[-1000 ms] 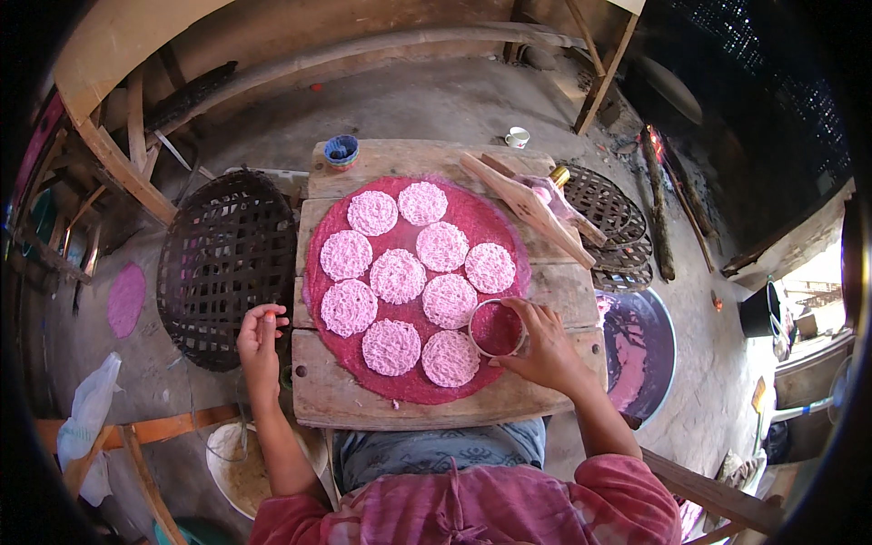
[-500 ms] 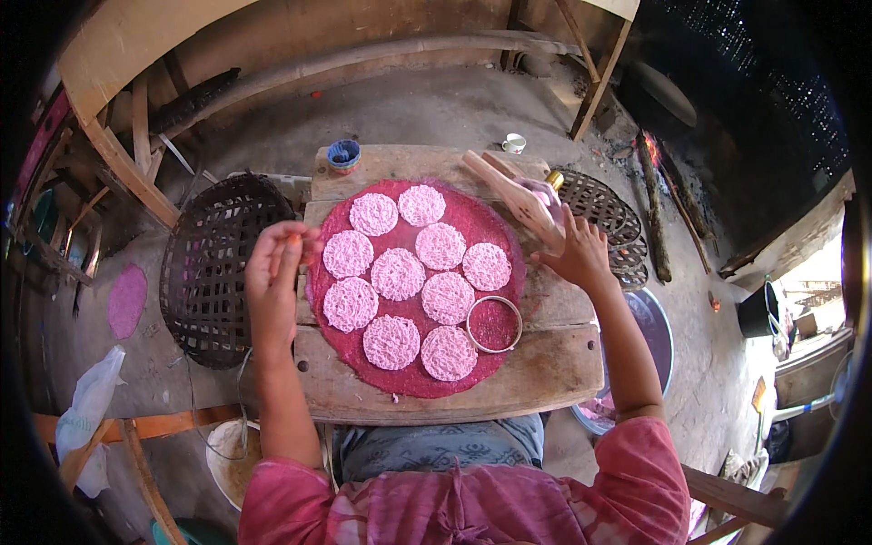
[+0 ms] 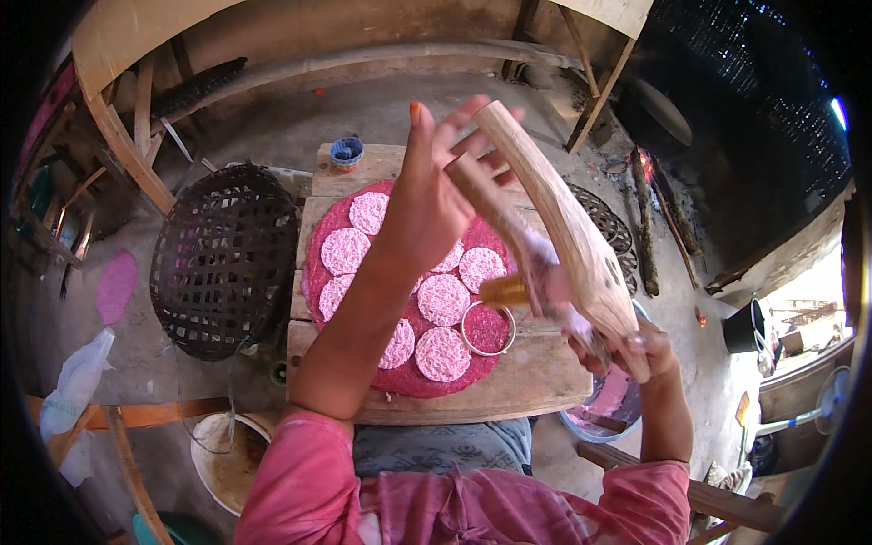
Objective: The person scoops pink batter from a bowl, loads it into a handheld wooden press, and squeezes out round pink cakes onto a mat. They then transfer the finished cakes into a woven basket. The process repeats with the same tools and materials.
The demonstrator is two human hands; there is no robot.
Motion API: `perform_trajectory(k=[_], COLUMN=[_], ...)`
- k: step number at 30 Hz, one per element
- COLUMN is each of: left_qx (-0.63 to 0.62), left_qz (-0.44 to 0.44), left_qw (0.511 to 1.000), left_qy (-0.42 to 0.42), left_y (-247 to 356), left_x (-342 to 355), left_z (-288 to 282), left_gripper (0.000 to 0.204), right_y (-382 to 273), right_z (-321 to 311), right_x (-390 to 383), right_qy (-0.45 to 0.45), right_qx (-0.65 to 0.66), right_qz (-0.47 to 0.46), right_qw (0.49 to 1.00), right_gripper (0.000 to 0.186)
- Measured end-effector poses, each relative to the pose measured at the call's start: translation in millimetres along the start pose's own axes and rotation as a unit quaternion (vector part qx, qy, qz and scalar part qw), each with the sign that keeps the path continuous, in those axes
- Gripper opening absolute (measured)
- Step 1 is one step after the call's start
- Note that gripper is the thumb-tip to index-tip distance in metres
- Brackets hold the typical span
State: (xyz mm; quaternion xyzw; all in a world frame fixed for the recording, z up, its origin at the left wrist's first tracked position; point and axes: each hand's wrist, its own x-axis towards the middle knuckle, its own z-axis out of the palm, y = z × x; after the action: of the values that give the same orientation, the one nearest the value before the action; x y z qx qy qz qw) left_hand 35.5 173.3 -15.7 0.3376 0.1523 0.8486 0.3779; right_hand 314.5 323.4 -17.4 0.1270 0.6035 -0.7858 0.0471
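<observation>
Closed around the near end of a two-barred wooden press (image 3: 572,213), the right grip (image 3: 640,352) is being held at the right side of the bench (image 3: 536,391). The left grip (image 3: 436,191) is being held up above the bench, its fingers being spread by the press's far ends; whether it is being closed on the wood cannot be told. The press is being held tilted over the bench's right half, a brass-coloured cylinder (image 3: 504,291) being borne on it.

Much of the bench's worn plank top is being covered by a round red mat (image 3: 409,381), on which pale pink textured discs (image 3: 442,302) are being carried, some being hidden by the left forearm (image 3: 345,336). A thin ring (image 3: 489,354) is being supported by the mat toward the bench's right.

At the bench's far left corner a blue bowl (image 3: 347,154) is being carried. Left of the bench, a dark woven basket (image 3: 227,263) is being seen; far to its right, logs (image 3: 647,232) are being burned. Behind the bench, the wall (image 3: 436,27) is being lined by a long pole (image 3: 409,62).
</observation>
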Motion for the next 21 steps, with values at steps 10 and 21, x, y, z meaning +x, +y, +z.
perform_trajectory(k=[10,21], left_qx=[-0.281,-0.275], left_qz=[-0.070,-0.034], left_qw=[0.953,0.958], left_qy=[-0.088,0.076], left_y=[-55.2,-99.4], left_x=[16.9,-23.9], left_z=[-31.8,-101.0], left_gripper=[0.054,0.041], right_y=[-10.4,17.3], right_z=[-8.9,3.1], right_x=[14.7,52.6], right_qy=[-0.020,0.015], right_qx=[-0.019,-0.151], right_qz=[0.187,0.248], right_qw=[0.982,0.957], right_gripper=[0.104,0.083])
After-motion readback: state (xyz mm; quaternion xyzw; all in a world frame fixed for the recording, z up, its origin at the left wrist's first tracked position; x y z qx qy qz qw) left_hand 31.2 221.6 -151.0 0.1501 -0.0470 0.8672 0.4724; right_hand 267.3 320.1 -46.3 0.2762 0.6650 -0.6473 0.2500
